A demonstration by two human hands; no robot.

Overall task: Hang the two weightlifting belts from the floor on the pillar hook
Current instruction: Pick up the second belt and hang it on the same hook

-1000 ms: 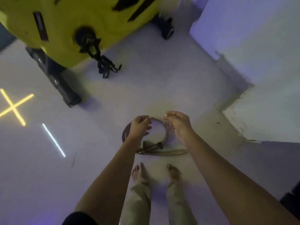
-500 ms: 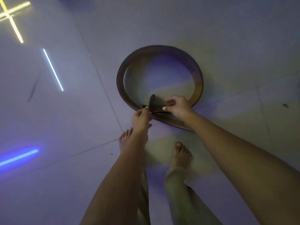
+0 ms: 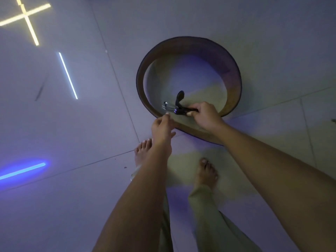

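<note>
A brown leather weightlifting belt (image 3: 234, 73) forms a closed loop standing on its edge on the pale tiled floor, ahead of my bare feet. Its dark strap end and metal buckle (image 3: 171, 107) lie at the near inner side of the loop. My right hand (image 3: 204, 115) grips the dark strap just right of the buckle. My left hand (image 3: 161, 128) pinches the belt's near edge just below the buckle. Only one belt shows. The pillar hook is out of view.
Glowing light lines mark the floor on the left: a yellow cross (image 3: 27, 17), a white line (image 3: 68, 75) and a blue line (image 3: 22, 170). My bare feet (image 3: 207, 171) stand just behind the belt. Tile seams cross the floor.
The view dropped from a standing look at the yellow bag and wall to close over the belt. Both hands reached down to the buckle, and the metal buckle now shows free.
</note>
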